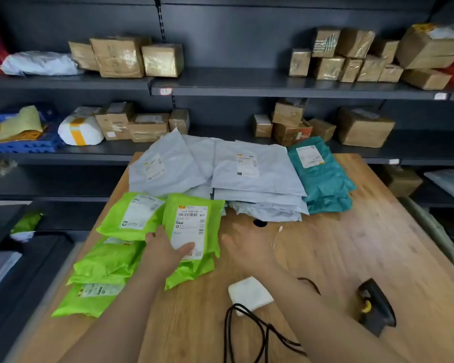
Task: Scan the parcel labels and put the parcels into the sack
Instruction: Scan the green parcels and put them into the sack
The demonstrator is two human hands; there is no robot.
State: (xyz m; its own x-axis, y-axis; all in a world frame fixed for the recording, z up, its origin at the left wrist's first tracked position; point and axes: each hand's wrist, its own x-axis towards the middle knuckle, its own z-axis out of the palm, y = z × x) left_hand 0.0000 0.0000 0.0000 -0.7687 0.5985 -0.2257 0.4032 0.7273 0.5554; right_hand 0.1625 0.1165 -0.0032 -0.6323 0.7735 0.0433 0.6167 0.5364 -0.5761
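The left hand (165,251) grips a green parcel (194,200) at its near end, thumb on the label (192,224), above the green stack. The parcel's long axis runs away from the person, label up. The right hand (247,247) is blurred; its fingers seem spread and hold nothing. The scanner (375,307) lies on the worktop (351,231), right of and nearest to that hand. No sack shows.
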